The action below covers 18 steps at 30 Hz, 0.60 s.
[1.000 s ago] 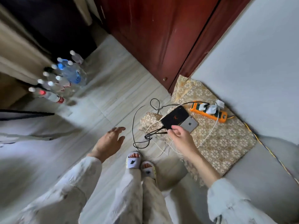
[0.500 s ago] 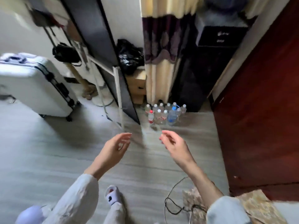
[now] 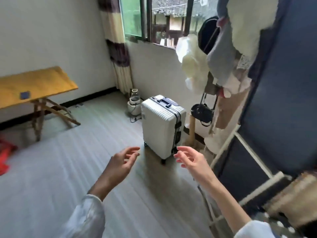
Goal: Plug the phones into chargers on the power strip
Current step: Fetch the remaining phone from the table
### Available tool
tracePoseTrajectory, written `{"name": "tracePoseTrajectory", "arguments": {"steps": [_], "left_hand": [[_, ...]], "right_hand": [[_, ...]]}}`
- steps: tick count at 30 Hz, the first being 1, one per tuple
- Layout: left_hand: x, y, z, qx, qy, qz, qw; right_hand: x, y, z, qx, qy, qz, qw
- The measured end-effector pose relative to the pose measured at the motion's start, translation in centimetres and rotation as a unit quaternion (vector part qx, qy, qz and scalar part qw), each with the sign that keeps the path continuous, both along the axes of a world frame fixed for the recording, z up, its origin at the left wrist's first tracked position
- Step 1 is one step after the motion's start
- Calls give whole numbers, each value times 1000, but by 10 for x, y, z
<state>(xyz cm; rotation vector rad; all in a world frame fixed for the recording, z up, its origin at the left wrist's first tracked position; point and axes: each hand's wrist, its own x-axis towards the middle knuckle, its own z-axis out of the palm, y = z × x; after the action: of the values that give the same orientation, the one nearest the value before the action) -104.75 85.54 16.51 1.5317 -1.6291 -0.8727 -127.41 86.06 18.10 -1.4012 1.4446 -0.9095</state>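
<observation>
At the far left of the room, we note a red cloth lying on the floor, blurred at the picture's edge. Beside it stands a wooden table with a yellow top and crossed legs, set against the white wall; a small dark blue square lies on its top. Further right, a striped curtain hangs down beside the window. Below the curtain a small white appliance stands on the floor, with a cord beside it. Just right of that, a white suitcase stands upright on its wheels, handle at the top.

Low in the middle we record both arms raised over the floor in white sleeves. Our left hand is released, fingers loosely spread and slightly bent, holding nothing. Our right hand is likewise released, fingers relaxed, holding nothing. The two hands are near each other but apart, palms turned inward, with the suitcase behind the gap between them.

To the right, clothes and a black bag hang on a rack, next to a tall dark panel.

We see no phones, chargers or power strip in this view; their position cannot be told.
</observation>
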Motion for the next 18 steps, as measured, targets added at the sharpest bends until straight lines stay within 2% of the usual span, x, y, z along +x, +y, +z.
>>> {"name": "tracePoseTrajectory", "arguments": {"steps": [5,13,18], "left_hand": [[104,-74,3,0,21,110,994],[247,-224,-4,-22,2,219,976],[343,-316,8,-25,11,265,964]], "right_hand": [[108,-119,7,-14,-25,90,996],[271,-316,-5,-10,-58,193,979],[382,-437,13,-21,-72,253,965]]}}
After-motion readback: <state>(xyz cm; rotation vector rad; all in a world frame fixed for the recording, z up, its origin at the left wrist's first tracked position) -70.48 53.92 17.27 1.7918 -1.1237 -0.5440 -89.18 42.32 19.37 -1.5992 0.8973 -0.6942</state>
